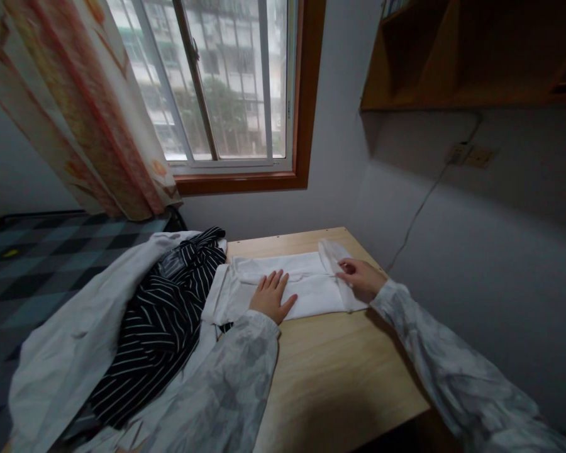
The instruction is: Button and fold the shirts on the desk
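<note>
A white garment (311, 296), folded into a long flat strip, lies across the wooden table (330, 377). My left hand (271, 297) rests flat on its middle with the fingers spread. At the garment's right end my right hand (361, 278) pinches a thin, raised edge of the white cloth between thumb and fingers. That end stands up slightly off the table, while the left end shows a folded band. The exact kind of garment cannot be made out.
Left of the table, a black-and-white striped garment (155, 327) and a white cloth (75, 346) are heaped beside a checked bed cover (9, 302). A window (226, 94) and a curtain (75, 94) are behind. A wooden shelf (476, 56) and a cord (419, 211) are on the right wall.
</note>
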Action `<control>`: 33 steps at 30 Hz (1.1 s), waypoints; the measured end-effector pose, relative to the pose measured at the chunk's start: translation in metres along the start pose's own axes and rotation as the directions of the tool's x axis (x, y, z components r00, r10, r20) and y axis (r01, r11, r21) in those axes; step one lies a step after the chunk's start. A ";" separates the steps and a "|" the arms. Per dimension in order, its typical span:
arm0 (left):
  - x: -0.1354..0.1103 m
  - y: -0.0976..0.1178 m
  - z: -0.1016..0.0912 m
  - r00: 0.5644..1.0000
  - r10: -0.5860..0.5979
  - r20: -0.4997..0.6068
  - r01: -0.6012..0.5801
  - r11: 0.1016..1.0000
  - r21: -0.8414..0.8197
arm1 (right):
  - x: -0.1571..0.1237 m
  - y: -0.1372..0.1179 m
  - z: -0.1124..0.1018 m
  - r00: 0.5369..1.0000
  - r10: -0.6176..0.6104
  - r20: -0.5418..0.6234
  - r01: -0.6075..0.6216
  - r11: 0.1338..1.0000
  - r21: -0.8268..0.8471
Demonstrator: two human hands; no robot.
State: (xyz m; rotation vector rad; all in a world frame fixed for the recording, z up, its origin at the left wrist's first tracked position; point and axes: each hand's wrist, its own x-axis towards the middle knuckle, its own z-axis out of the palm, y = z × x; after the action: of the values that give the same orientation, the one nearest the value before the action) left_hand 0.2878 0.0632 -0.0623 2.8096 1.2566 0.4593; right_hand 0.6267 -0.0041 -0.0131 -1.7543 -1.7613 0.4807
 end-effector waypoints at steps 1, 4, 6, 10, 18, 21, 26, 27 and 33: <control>0.000 0.000 0.000 1.000 0.000 0.004 0.000 1.000 0.001 | -0.004 -0.003 0.010 0.999 -0.025 0.025 0.024 1.000 0.011; 0.000 -0.001 0.001 1.000 0.006 0.004 -0.006 1.000 0.000 | -0.018 0.002 0.024 0.996 -0.087 -0.009 0.087 0.995 0.053; 0.000 -0.001 0.002 1.000 0.008 -0.006 -0.008 1.000 -0.001 | -0.031 0.014 0.025 0.986 -0.143 -0.089 0.141 0.990 -0.020; 0.000 -0.001 0.003 1.000 0.007 -0.017 -0.007 1.000 -0.004 | -0.058 0.039 0.026 0.963 -0.251 -0.093 0.222 0.943 -0.247; -0.001 0.002 0.000 1.000 -0.001 0.008 0.001 1.000 -0.004 | -0.017 0.053 0.015 0.982 -0.187 -0.014 0.172 0.924 -0.341; -0.001 0.001 0.002 1.000 0.001 0.002 -0.001 1.000 -0.005 | 0.023 0.048 0.012 0.980 -0.193 0.051 0.197 0.887 -0.419; -0.003 0.000 0.003 1.000 0.014 -0.015 -0.015 1.000 -0.011 | 0.069 0.043 0.035 0.977 -0.185 0.106 0.212 0.885 -0.415; -0.003 0.000 0.002 1.000 0.014 -0.013 -0.015 1.000 -0.014 | 0.073 0.042 0.041 0.977 -0.189 0.095 0.211 0.886 -0.412; -0.004 0.004 -0.001 1.000 -0.002 0.014 0.002 0.999 -0.032 | 0.076 0.032 0.055 0.953 -0.278 -0.118 0.214 0.896 -0.388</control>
State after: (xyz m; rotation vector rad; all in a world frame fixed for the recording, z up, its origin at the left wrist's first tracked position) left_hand 0.2882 0.0578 -0.0617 2.7796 1.2381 0.4551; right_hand 0.6203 0.0816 -0.0623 -1.7169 -2.0084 -0.1205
